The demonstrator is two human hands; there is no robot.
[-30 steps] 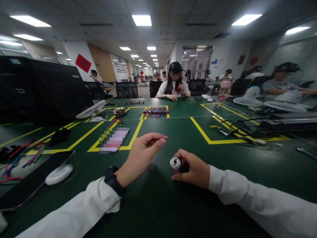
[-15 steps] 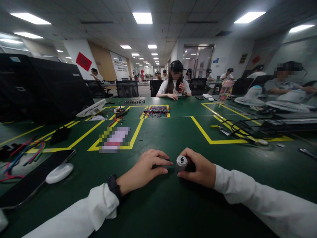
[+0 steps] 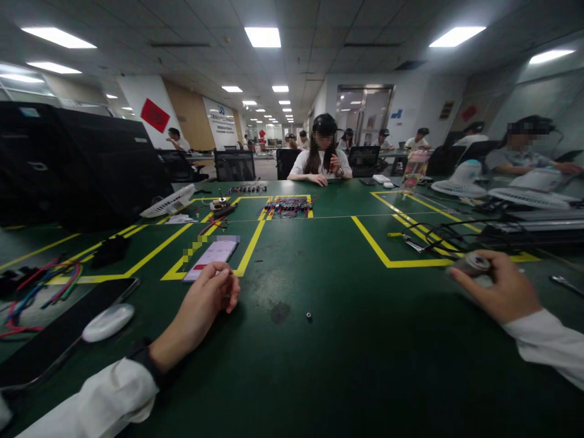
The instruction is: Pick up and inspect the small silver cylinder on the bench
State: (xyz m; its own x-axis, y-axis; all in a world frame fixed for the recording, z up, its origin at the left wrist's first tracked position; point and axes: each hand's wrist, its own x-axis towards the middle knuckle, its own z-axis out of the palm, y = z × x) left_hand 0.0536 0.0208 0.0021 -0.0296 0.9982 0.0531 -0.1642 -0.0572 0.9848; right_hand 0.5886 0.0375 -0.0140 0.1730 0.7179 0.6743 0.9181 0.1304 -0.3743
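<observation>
Off to the right, my right hand [image 3: 508, 289] is closed around a small cylindrical metal motor [image 3: 474, 263], blurred by motion and tilted, near the yellow tape corner. My left hand [image 3: 207, 307] is at the lower end of a phone [image 3: 214, 255] with a lit pale screen. Its fingers are loosely curled with nothing seen in them; whether they touch the phone I cannot tell. On the green table between my hands sits a tiny ring-shaped metal part [image 3: 309, 316] with a hole in it, apart from both hands.
At the left lie a dark phone-like slab [image 3: 68, 331], a white mouse-shaped object [image 3: 108, 322] and coloured wires [image 3: 64, 280]. A bundle of wired parts [image 3: 288, 207] lies farther back. Black cables [image 3: 433, 237] and a white fan [image 3: 460, 179] are at right. A person [image 3: 322, 158] sits opposite.
My right hand has carried the motor from the middle to the right. My left hand has moved left to the phone. The tiny ring-shaped part now shows on the table.
</observation>
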